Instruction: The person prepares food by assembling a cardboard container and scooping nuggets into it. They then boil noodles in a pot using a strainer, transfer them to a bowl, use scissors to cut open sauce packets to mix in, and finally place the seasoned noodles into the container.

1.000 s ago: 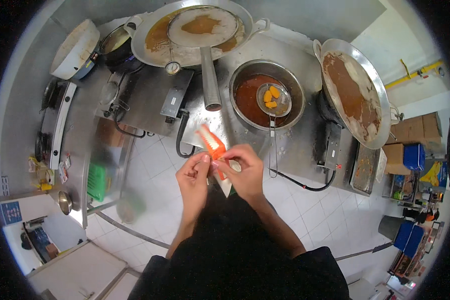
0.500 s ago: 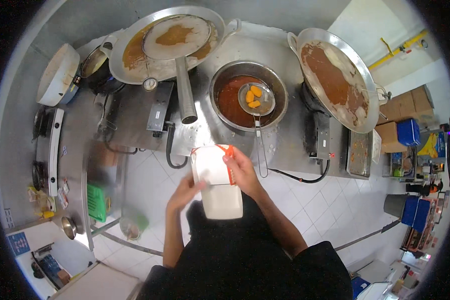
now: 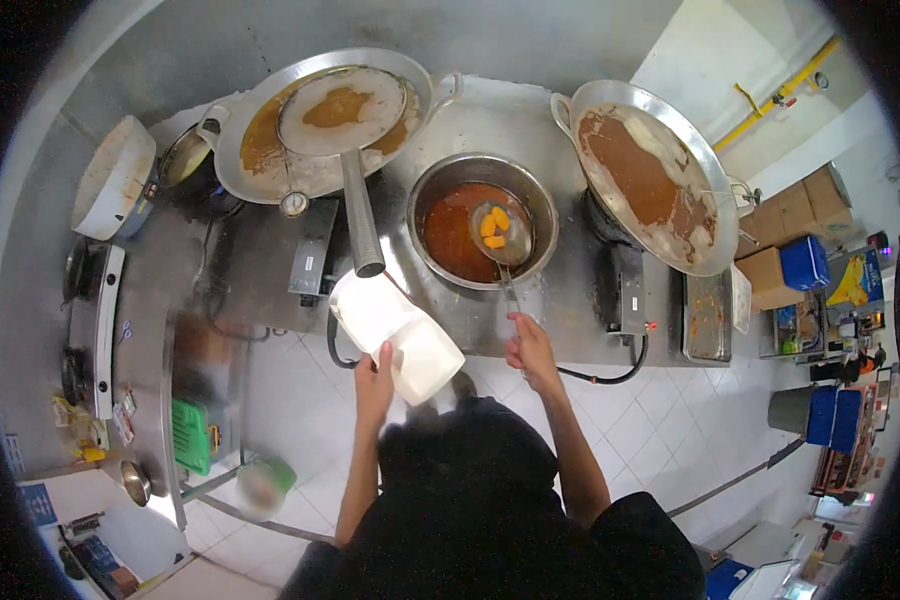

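Observation:
My left hand [image 3: 375, 388] grips an open white takeaway box [image 3: 428, 355] by its side, its lid folded back and its inside bare. My right hand [image 3: 532, 352] is closed around the wire handle of a skimmer [image 3: 516, 246]. Three orange fried pieces [image 3: 500, 218] lie in the skimmer's bowl. That bowl rests inside a deep metal pot [image 3: 417, 200] with reddish-brown liquid. The box is nearer to me than the pot, left of the skimmer handle.
A large wok [image 3: 232, 170] of oil with a big strainer [image 3: 362, 215] across it stands at the back left. Another oil-filled wok [image 3: 712, 262] stands at the right, beside a metal tray [image 3: 706, 318]. Control boxes [image 3: 315, 245] and hoses line the counter's front.
The box has opened out, tilted and shifted left in my left hand. My right hand has left the box and taken the skimmer's handle. The view has shifted slightly.

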`<move>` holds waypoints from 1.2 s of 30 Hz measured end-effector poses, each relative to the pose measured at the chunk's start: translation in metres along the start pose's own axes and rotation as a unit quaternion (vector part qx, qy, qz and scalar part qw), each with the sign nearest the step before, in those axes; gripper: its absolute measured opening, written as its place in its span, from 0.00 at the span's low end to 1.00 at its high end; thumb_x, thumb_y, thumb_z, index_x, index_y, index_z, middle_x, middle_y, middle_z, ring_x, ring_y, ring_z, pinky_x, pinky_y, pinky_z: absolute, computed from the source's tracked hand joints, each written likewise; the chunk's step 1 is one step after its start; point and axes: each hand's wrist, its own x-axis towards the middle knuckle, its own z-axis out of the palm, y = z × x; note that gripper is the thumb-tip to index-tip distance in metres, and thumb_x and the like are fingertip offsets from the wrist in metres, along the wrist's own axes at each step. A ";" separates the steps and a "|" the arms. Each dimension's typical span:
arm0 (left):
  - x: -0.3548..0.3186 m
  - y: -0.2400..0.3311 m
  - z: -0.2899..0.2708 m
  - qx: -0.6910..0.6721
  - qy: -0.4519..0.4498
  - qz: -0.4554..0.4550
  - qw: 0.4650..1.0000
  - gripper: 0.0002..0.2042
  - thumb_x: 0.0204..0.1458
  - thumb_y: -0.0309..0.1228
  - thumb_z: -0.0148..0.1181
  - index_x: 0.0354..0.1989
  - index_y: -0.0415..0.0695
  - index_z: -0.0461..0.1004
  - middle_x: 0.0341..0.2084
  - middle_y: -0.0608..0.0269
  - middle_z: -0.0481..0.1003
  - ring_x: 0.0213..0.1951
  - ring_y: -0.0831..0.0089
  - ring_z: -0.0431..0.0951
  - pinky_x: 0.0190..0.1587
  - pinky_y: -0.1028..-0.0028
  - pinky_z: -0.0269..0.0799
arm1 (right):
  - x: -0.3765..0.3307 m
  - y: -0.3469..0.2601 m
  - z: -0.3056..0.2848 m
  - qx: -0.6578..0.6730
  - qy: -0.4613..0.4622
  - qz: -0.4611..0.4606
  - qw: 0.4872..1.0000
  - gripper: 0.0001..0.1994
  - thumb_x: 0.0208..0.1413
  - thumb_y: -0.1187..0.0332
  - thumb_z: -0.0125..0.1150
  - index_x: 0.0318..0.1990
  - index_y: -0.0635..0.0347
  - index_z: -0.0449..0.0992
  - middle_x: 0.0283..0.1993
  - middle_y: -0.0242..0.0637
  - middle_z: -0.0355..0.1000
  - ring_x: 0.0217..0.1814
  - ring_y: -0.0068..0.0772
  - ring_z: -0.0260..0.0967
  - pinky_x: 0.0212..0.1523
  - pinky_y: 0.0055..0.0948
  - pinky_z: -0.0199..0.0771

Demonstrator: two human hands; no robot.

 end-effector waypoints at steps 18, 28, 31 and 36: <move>0.026 0.004 0.029 -0.109 0.138 0.016 0.984 0.26 0.69 0.47 0.36 0.44 0.33 0.72 0.35 0.54 0.76 0.36 0.71 0.77 0.31 0.73 0.77 | -0.030 -0.010 -0.006 0.126 -0.046 -0.012 0.991 0.13 0.70 0.53 0.42 0.51 0.49 0.62 0.21 0.29 0.61 0.09 0.13 0.45 0.06 0.16 0.42; 0.058 -0.010 0.041 -0.118 0.134 0.067 0.982 0.19 0.68 0.41 0.43 0.41 0.33 0.70 0.34 0.57 0.71 0.33 0.70 0.77 0.31 0.74 0.79 | -0.029 -0.013 -0.014 0.073 -0.025 -0.039 0.996 0.16 0.69 0.51 0.43 0.49 0.53 0.65 0.17 0.27 0.59 0.10 0.14 0.46 0.10 0.19 0.43; 0.071 -0.001 0.066 -0.044 0.145 0.118 0.981 0.17 0.66 0.36 0.45 0.40 0.31 0.70 0.37 0.52 0.70 0.39 0.65 0.75 0.37 0.68 0.77 | -0.035 -0.016 -0.018 0.066 -0.008 -0.035 0.997 0.15 0.69 0.53 0.45 0.48 0.53 0.66 0.17 0.28 0.60 0.10 0.14 0.48 0.10 0.19 0.44; 0.106 0.009 0.108 0.247 0.140 0.355 0.891 0.12 0.60 0.29 0.45 0.43 0.33 0.71 0.45 0.36 0.71 0.50 0.42 0.68 0.55 0.52 0.62 | -0.056 -0.014 -0.026 -0.101 0.034 -0.154 0.982 0.13 0.70 0.57 0.42 0.50 0.54 0.67 0.16 0.27 0.58 0.11 0.17 0.52 0.12 0.20 0.51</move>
